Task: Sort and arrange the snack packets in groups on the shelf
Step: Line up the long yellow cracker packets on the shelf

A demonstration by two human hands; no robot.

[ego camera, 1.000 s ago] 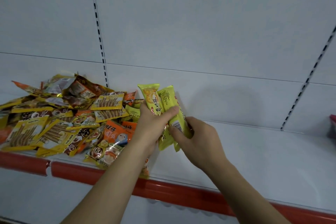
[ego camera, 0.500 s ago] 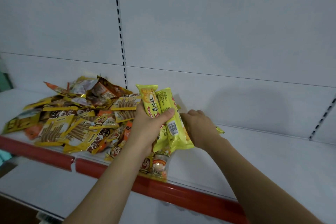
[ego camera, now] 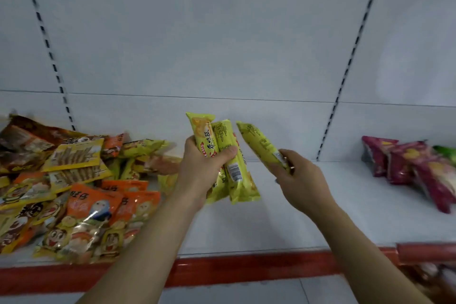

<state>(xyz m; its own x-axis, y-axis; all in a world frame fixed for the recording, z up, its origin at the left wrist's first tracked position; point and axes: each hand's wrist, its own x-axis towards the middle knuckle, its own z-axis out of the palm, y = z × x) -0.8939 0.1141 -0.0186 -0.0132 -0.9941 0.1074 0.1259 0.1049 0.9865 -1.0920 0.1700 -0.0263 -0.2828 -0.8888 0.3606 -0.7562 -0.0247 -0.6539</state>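
Observation:
My left hand (ego camera: pixel 203 168) grips a bunch of long yellow snack packets (ego camera: pixel 228 163), held upright above the white shelf (ego camera: pixel 271 224). My right hand (ego camera: pixel 299 180) holds one more yellow packet (ego camera: pixel 261 145) by its lower end, tilted up and to the left, just right of the bunch and apart from it. A mixed pile of yellow, orange and brown packets (ego camera: pixel 74 187) covers the shelf's left part. A few yellow packets (ego camera: pixel 143 147) lie at the pile's right edge behind my left wrist.
A group of magenta packets (ego camera: pixel 414 168) lies on the shelf at the right, with a green one (ego camera: pixel 447 152) behind them. A red strip (ego camera: pixel 246 269) runs along the shelf's front edge. Slotted uprights (ego camera: pixel 345 76) cross the white back panel.
My right hand has come out from behind the bunch with a single yellow packet and moved right. The view has swung right, bringing the magenta packets into sight.

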